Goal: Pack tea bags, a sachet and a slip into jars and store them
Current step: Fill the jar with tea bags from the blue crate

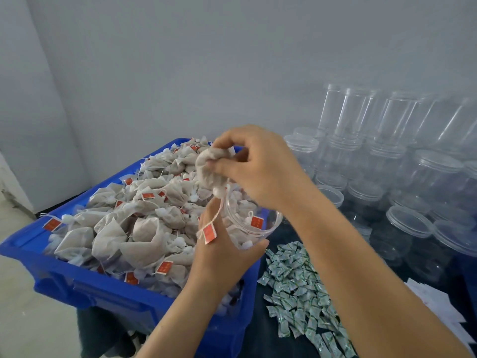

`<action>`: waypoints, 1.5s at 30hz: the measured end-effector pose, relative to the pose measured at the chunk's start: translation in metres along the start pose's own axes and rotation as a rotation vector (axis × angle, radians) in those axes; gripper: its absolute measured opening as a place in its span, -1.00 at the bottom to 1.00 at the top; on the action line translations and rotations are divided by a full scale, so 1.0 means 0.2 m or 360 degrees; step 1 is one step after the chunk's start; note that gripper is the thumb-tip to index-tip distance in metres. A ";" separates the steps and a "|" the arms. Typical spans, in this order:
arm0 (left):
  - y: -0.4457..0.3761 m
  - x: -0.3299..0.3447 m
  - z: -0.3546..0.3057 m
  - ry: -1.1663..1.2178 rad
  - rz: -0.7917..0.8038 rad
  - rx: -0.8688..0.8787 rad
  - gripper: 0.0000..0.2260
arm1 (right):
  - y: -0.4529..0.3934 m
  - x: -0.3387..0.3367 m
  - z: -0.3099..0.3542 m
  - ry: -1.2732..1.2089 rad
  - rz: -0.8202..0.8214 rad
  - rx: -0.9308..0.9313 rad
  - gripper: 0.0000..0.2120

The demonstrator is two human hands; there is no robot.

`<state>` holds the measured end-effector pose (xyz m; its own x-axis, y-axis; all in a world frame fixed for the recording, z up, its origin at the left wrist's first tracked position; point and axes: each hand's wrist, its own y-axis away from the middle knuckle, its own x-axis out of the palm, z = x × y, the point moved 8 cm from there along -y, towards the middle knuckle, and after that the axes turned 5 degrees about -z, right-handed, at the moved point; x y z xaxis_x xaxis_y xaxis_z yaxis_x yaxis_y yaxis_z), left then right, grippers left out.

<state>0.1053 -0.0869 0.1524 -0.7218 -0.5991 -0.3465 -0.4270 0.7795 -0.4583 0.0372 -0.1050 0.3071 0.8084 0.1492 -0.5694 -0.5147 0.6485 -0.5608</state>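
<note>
Hands first: left hand [227, 251] grips the clear jar [251, 220] from below, mouth tilted up toward the right hand [258, 164], which pinches a tea bag [210, 169] just above the rim. Bag hangs lengthwise, tag dangling over the left hand, so it looks like it drops straight in. Blue crate [77, 282] sits left.

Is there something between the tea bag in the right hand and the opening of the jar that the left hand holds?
Nothing visible blocks it. The right hand holds the tea bag directly above the open mouth of the jar, gripped by the left hand. Only the bag's own string and red tag hang outside the rim.
</note>
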 end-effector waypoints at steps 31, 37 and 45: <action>0.00 -0.03 -0.05 0.0200 -0.0062 0.0082 -0.18 | 0.14 0.06 -0.22 0.0812 0.0231 -0.0129 -0.77; 0.01 -0.05 -0.05 0.0262 -0.0098 0.0086 -0.19 | 0.12 0.08 -0.21 0.0519 0.0269 0.0001 -0.82; 0.00 -0.08 -0.08 0.0193 -0.0190 0.0177 -0.18 | 0.13 0.14 -0.21 0.0449 0.0393 0.0192 -0.82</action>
<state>0.1069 -0.0739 0.1712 -0.7328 -0.6545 -0.1862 -0.4557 0.6752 -0.5800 0.0350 -0.1149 0.2512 0.5454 0.1116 -0.8307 -0.6330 0.7045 -0.3210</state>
